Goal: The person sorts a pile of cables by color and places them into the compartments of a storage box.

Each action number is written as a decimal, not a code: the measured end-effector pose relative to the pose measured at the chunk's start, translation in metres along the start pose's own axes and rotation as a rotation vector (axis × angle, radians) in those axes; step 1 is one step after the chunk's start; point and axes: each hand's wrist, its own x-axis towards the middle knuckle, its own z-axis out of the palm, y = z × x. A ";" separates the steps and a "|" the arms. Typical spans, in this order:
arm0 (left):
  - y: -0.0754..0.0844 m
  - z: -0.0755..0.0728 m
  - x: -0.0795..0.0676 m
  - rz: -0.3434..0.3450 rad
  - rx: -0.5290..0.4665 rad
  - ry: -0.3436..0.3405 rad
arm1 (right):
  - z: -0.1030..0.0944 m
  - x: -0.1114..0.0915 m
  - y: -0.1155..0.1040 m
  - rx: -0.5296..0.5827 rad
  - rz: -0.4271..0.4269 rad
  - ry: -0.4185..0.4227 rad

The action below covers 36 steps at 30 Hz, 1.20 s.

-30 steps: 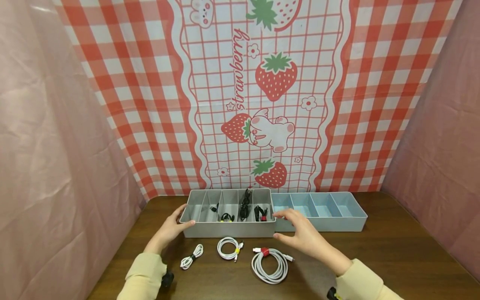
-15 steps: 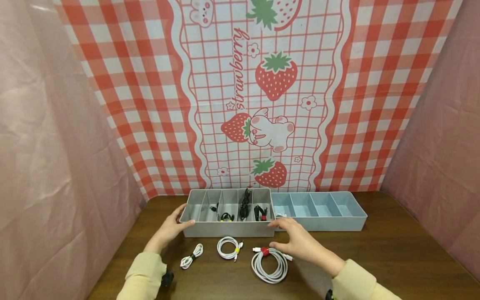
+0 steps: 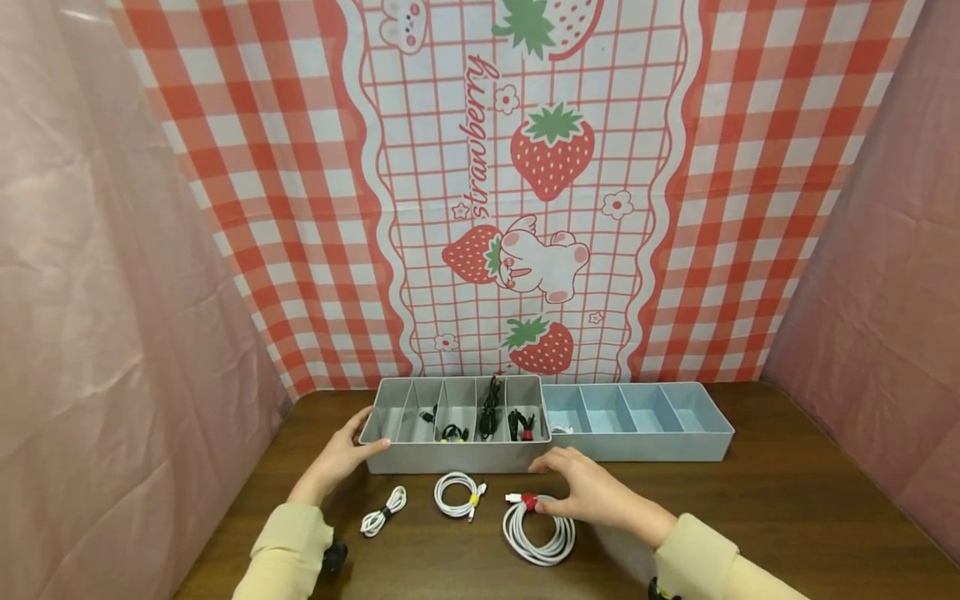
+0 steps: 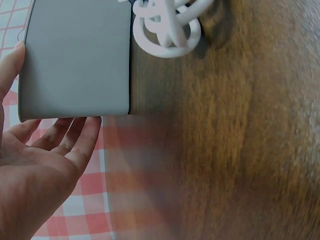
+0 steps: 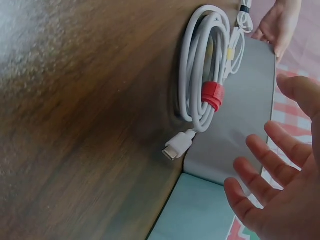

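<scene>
My left hand rests at the left end of a grey divided organizer box, thumb at the front rim and fingers against the end wall. Black bundled cables lie in several of its compartments. My right hand hovers near a coiled white cable with a red strap, its fingers spread and holding nothing in the right wrist view. The cable's plug sticks out of the coil. A smaller white coil with a yellow tie and a white bundle with a black tie lie to its left.
Against the grey box's right end stands a light blue divided box. Something white shows in its leftmost compartment. A wooden table carries everything. A strawberry-print cloth hangs behind, with pink curtains at both sides.
My right hand has come away from the grey box's right front corner, moving down and left toward the red-strapped cable. My left hand has stayed in place.
</scene>
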 end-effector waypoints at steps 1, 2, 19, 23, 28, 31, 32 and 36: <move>0.000 0.000 0.000 0.000 0.003 -0.001 | 0.000 0.001 0.000 0.004 0.000 -0.015; 0.000 0.000 0.000 0.000 0.008 -0.003 | 0.001 0.001 0.001 0.007 0.001 -0.031; 0.012 -0.001 -0.008 -0.002 0.001 -0.009 | 0.015 0.011 0.005 -0.046 -0.065 -0.184; 0.001 0.000 -0.001 0.000 0.029 0.000 | 0.018 0.013 0.005 -0.060 -0.062 -0.207; 0.001 0.000 0.000 -0.003 0.021 0.004 | 0.021 0.016 0.005 -0.086 -0.078 -0.222; 0.001 0.000 -0.001 -0.008 0.014 0.004 | 0.024 0.017 0.006 -0.097 -0.089 -0.221; 0.001 0.000 -0.001 -0.007 0.007 0.003 | 0.024 0.018 0.007 -0.101 -0.089 -0.218; 0.002 0.000 0.000 -0.006 -0.018 0.004 | 0.026 0.019 0.008 -0.113 -0.113 -0.188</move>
